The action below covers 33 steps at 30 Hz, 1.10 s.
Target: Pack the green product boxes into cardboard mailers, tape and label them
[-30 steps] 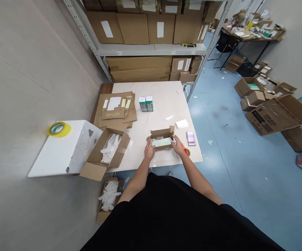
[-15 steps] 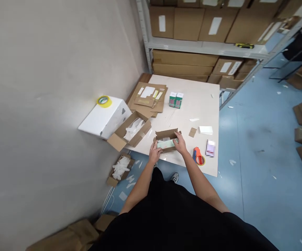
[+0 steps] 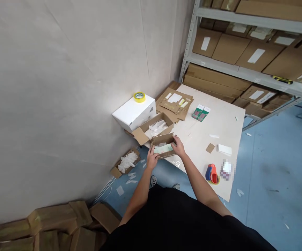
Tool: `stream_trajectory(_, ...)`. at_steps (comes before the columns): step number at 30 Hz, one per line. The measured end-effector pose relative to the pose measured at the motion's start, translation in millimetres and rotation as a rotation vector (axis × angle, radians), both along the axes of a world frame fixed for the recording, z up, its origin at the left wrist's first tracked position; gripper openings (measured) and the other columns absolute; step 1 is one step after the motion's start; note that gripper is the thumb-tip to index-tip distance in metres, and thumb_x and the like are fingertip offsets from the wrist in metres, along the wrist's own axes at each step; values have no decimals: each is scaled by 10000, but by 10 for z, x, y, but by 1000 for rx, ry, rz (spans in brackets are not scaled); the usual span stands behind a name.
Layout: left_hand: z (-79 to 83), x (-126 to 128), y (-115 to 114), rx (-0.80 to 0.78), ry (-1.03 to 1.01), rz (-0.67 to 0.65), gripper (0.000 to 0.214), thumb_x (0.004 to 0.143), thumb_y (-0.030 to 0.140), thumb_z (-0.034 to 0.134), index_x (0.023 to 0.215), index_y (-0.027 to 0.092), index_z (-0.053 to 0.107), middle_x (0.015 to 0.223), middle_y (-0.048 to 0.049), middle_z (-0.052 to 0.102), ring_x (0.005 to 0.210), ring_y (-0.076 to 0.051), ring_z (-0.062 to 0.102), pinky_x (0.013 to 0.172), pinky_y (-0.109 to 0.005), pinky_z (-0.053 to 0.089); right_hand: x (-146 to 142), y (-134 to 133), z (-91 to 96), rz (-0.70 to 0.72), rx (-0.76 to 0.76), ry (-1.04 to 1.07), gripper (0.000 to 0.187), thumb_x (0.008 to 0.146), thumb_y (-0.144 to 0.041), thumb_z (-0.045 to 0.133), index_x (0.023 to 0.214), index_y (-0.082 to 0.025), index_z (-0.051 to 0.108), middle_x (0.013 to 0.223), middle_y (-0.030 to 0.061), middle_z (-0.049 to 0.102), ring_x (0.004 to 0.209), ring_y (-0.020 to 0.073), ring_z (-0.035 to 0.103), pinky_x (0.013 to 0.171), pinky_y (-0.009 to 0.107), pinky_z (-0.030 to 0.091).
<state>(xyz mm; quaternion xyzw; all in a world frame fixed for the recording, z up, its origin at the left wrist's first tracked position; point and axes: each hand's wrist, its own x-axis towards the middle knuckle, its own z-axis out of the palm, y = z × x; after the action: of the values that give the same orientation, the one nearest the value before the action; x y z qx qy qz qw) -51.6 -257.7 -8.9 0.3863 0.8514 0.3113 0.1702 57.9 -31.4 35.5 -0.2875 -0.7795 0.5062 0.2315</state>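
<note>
Between my hands is a small open cardboard box [image 3: 163,138] at the table's near left edge. My left hand [image 3: 152,158] grips its left end, fingers over the side. At the right end, my right hand [image 3: 177,146] clasps the wall with the thumb toward the inside. A pale green-and-white packet [image 3: 163,149] lies within, along the near wall; some clear or whitish material shows behind it. Just beyond stands a longer open carton [image 3: 169,122] holding crumpled white strips [image 3: 157,128].
A white foam box [image 3: 133,112] carries a yellow tape roll [image 3: 139,97]. Flattened cardboard [image 3: 170,108], two green-and-white boxes [image 3: 201,113], an orange-and-blue tape dispenser [image 3: 212,174] and white cards [image 3: 224,150] lie on the table [image 3: 219,122]. A scrap carton [image 3: 126,163] sits on the floor; shelving [image 3: 219,64] stands behind.
My view has swung left, so the table appears farther right. The small box, still in both hands, has moved left over the table toward the longer carton.
</note>
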Motion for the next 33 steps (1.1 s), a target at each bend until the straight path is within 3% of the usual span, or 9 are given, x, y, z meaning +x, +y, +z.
stream_trajectory(6, -39, -352, -236, 6, -9, 57, 201, 958, 271, 637, 1015, 225, 824, 1758, -30, 289, 1580, -380, 301, 1274, -566, 334, -630, -181, 126, 67, 36, -13, 622, 851, -307, 657, 1470, -254, 620, 1579, 95, 547, 1499, 297, 468, 1279, 504, 361)
stream_trajectory(10, -56, -466, -325, 22, -9, 42, 195, 971, 269, 632, 997, 234, 823, 1752, -16, 308, 1572, -377, 306, 1261, -581, 350, -1061, -209, 170, 103, 89, -25, 616, 849, -287, 657, 1462, -241, 628, 1588, 92, 541, 1507, 301, 458, 1304, 497, 314)
stream_trajectory(14, -78, -482, -370, 31, -13, 21, 192, 981, 262, 625, 970, 226, 813, 1748, -21, 318, 1574, -374, 309, 1257, -566, 371, -1507, -88, 151, 139, 139, -82, 605, 830, -254, 672, 1435, -241, 647, 1579, 86, 555, 1511, 310, 448, 1311, 498, 299)
stream_trajectory(18, -128, -473, -357, 53, 21, 30, 216, 1000, 255, 592, 969, 227, 804, 1745, -8, 325, 1585, -367, 300, 1247, -559, 408, -1959, 138, 66, 270, 295, -305, 595, 858, -228, 657, 1451, -196, 629, 1558, 122, 569, 1457, 308, 508, 1272, 473, 360)
stream_trajectory(23, -179, -442, -290, 49, 55, 75, 202, 992, 244, 611, 926, 229, 801, 1714, -9, 388, 1563, -382, 349, 1195, -564, 486, -2536, 379, -181, 530, 420, -631, 637, 895, -225, 700, 1515, -159, 571, 1527, 157, 600, 1390, 299, 580, 1193, 397, 439)
stream_trajectory(28, -205, -347, -235, 31, 95, 116, 256, 1030, 272, 565, 939, 231, 800, 1716, -12, 382, 1568, -384, 343, 1134, -571, 546, -3050, 440, -606, 747, 471, -818, 778, 794, -219, 860, 1521, -178, 585, 1485, 159, 647, 1301, 331, 653, 1091, 363, 514)
stream_trajectory(33, -263, -257, -179, 12, 123, 154, 230, 1019, 231, 576, 947, 237, 794, 1690, -25, 428, 1570, -361, 350, 1157, -565, 533, -3219, 334, -967, 773, 476, -889, 403, 839, -121, 773, 1241, -139, 781, 1254, 176, 772, 1186, 330, 714, 1054, 366, 527)
